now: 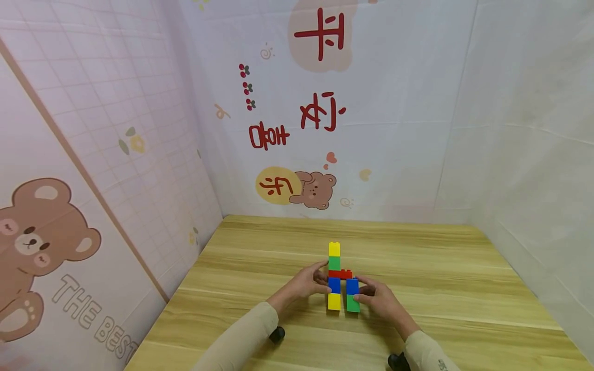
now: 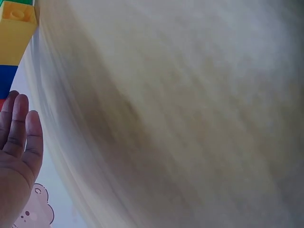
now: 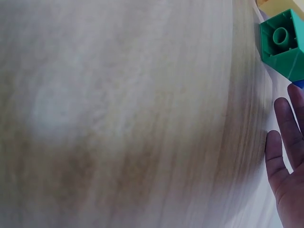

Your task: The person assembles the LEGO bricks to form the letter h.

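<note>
A column of toy building bricks stands in front of me in the head view: a yellow brick (image 1: 334, 250) on top, then green (image 1: 334, 263), a longer red brick (image 1: 344, 274) jutting right, blue (image 1: 334, 285) and yellow (image 1: 334, 303). Beside it, under the red one's right end, is a blue brick (image 1: 352, 287) joined to a green brick (image 1: 353, 304). My left hand (image 1: 308, 281) grips the column's left side, thumb on the lower blue brick. From the right, my right hand (image 1: 378, 299) pinches the blue-green pair. The green brick's hollow underside (image 3: 281, 37) shows in the right wrist view.
The bricks are over a wooden table (image 1: 427, 263). Printed white cloth (image 1: 399, 103) hangs behind it and along both sides. Black objects (image 1: 277, 335) show beside both sleeves. Bare wood fills most of both wrist views.
</note>
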`<state>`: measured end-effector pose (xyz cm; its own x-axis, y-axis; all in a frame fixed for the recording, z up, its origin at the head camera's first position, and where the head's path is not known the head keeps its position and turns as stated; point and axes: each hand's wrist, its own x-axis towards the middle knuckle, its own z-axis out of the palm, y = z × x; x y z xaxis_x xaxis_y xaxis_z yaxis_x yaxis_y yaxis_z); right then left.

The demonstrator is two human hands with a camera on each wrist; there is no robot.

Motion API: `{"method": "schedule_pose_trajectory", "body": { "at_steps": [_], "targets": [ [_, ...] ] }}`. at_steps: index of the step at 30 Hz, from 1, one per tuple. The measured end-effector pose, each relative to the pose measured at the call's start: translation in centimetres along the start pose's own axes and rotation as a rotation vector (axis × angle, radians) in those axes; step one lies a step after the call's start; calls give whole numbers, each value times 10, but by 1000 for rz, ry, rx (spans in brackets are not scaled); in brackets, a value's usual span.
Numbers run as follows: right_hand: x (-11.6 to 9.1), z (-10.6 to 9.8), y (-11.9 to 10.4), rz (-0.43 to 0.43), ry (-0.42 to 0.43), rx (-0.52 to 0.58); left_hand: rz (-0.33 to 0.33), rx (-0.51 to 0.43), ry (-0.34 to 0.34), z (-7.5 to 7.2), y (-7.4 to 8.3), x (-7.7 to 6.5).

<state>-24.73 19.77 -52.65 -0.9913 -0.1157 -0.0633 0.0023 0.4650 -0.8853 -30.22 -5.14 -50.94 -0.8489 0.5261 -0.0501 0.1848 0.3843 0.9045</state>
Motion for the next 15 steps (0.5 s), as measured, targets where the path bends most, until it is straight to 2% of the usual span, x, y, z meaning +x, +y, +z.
{"method": "schedule_pose_trajectory", "body": {
  "at_steps": [4,8,15],
  "targets": [
    [0,1,0,13,1,-12,-19,-1,-28,-1,-1,1],
    [0,2,-1,7,1,-16,-10,-6,-50,-2,-3,2],
    [-1,3,0,5,-32,-25,-54,26,-50,-1,-8,0]
  ]
}}
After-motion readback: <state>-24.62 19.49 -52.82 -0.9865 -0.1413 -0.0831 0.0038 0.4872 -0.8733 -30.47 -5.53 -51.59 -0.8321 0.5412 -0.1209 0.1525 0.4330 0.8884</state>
